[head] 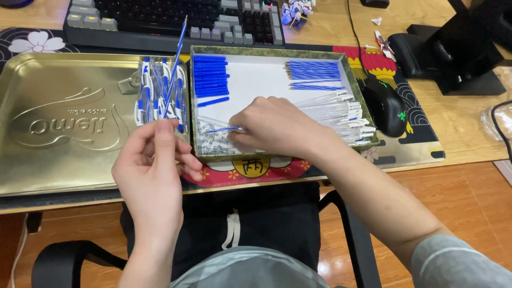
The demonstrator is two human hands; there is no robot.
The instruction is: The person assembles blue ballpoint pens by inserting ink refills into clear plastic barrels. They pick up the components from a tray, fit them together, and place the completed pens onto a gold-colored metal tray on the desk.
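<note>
- The gold metal tray (58,122) lies at the left of the desk; most of its embossed floor is bare, and a heap of finished blue-and-white pens (160,96) sits against its right wall. Judging by that heap, a fair batch is already put together.
- The left hand (152,170) is raised just in front of the tray's right end. Its fingers curl loosely, and I cannot tell for sure what they pinch; a thin blue refill (178,40) rises above the heap in line with them, so it may be held there.
- The shallow white-lined box (205,154) holds the loose parts, sorted in groups. At its top left is a stack of solid blue pen parts (210,77).
- In the box's near left corner lies a pile of small metal springs (210,138).
- The right hand (274,128) rests low inside the box, closed on a second blue refill (224,129) whose tip points left over the springs.
- At the top right of the box sit bundled blue refills (313,72), still plentiful.
- Below them, clear pen barrels with white clips (341,114) fill the right side, partly hidden by the right hand. With so many parts left in every group, I judge the assembly to be well short of done.
</note>
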